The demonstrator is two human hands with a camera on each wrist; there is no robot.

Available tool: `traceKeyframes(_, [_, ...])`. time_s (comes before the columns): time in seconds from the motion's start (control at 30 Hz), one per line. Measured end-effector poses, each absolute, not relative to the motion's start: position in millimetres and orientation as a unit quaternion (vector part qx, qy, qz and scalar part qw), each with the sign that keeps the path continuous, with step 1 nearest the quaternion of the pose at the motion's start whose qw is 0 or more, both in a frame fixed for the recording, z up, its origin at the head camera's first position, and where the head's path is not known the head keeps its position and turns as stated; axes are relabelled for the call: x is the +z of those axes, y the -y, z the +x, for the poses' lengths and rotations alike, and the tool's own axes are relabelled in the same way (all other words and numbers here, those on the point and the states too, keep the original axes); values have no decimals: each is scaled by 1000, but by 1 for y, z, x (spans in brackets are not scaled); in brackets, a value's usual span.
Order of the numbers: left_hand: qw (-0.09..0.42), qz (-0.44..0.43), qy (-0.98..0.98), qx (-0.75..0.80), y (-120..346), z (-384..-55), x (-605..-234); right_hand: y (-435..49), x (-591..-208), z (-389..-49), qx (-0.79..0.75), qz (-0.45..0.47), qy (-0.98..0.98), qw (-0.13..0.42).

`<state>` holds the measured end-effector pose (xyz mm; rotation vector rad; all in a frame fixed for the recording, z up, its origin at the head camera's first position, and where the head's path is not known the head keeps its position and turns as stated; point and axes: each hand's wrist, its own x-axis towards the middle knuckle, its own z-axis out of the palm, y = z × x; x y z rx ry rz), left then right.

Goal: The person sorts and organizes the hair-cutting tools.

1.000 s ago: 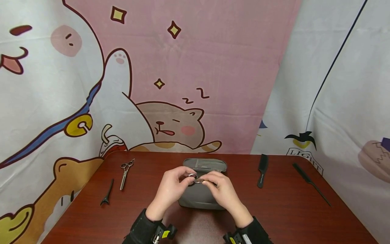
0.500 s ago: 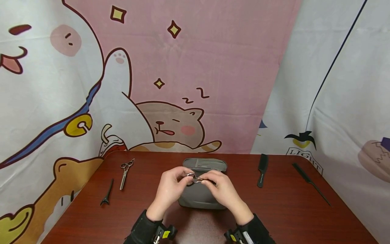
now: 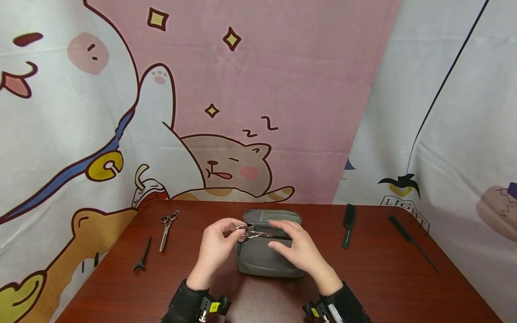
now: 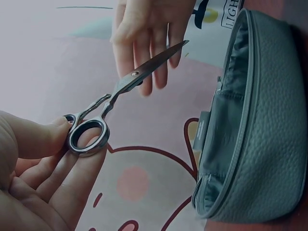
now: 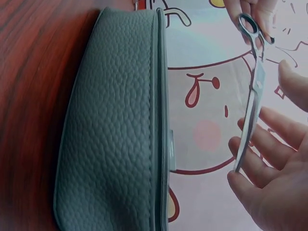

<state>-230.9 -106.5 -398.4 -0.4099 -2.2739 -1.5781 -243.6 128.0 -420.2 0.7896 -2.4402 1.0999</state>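
Note:
Silver scissors (image 4: 126, 83) are held by the finger rings in my left hand (image 3: 216, 244), between thumb and fingers. Their closed blades point right, toward my right hand (image 3: 302, 247). That hand is spread, thumb apart from the fingers. In the right wrist view the blades (image 5: 251, 120) lie close along its fingertips; whether they touch I cannot tell. Below both hands stands a grey-green zip case (image 3: 268, 258) with its lid (image 3: 272, 216) folded back. In the left wrist view its dark lining (image 4: 224, 130) shows, but the bottom is hidden.
Left on the brown table (image 3: 186, 278) lie another pair of scissors (image 3: 166, 231) and a dark, fork-ended clip (image 3: 141, 255). At right are a wide black comb (image 3: 348, 226) and a thin-tailed comb (image 3: 412, 242). A printed cloth (image 3: 307, 98) hangs behind the table.
My right hand has let go of the scissors and spread its fingers. The left hand has shifted left with the scissors, and the hands are further apart. The case has stayed in place.

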Motion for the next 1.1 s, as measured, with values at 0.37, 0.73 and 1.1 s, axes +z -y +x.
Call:
traceKeyframes(0.37, [175,-118,800,-562,120,-238,-404,-146,-423,-252,428,244,862,121])
traceKeyframes(0.73, [168,-86,784,-592,133,-246,-409,-163,-430,-262,433,244,861,111])
traceKeyframes(1.1, [167,-60,772,-610,141,-252,-414,-178,-437,-274,416,224,877,91])
